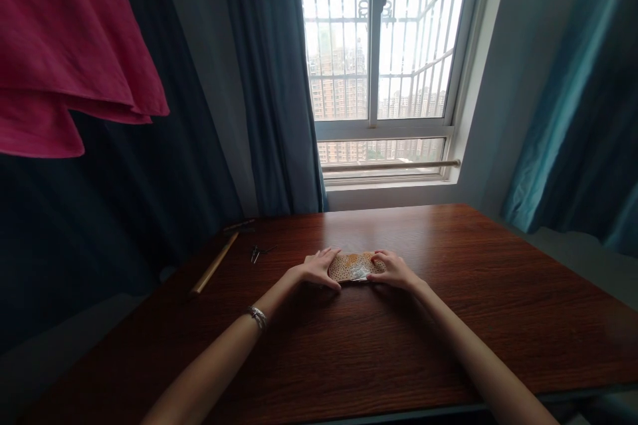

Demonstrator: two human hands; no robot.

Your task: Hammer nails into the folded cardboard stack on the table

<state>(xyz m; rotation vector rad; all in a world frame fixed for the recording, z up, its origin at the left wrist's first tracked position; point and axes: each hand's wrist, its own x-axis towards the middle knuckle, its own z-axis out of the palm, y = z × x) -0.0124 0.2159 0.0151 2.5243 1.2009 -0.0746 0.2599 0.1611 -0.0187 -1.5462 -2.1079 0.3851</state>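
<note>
A small flat wooden block (pixel 355 267), pale and speckled with many little holes or dots, lies on the dark wooden table (pixel 399 345). Something shiny and silvery sits on its middle; I cannot make out what. My left hand (pixel 319 268) grips the block's left end, thumb at the near edge and fingers curled over the far edge. My right hand (pixel 393 269) grips the right end the same way. A silver bracelet (pixel 258 317) is on my left wrist.
A hammer with a wooden handle (pixel 215 264) lies at the table's far left. Beside it are a few thin dark nails or pins (pixel 258 253). Behind the table are a barred window (pixel 381 66) and blue curtains (pixel 272 80). Red cloth (pixel 70 46) hangs at upper left.
</note>
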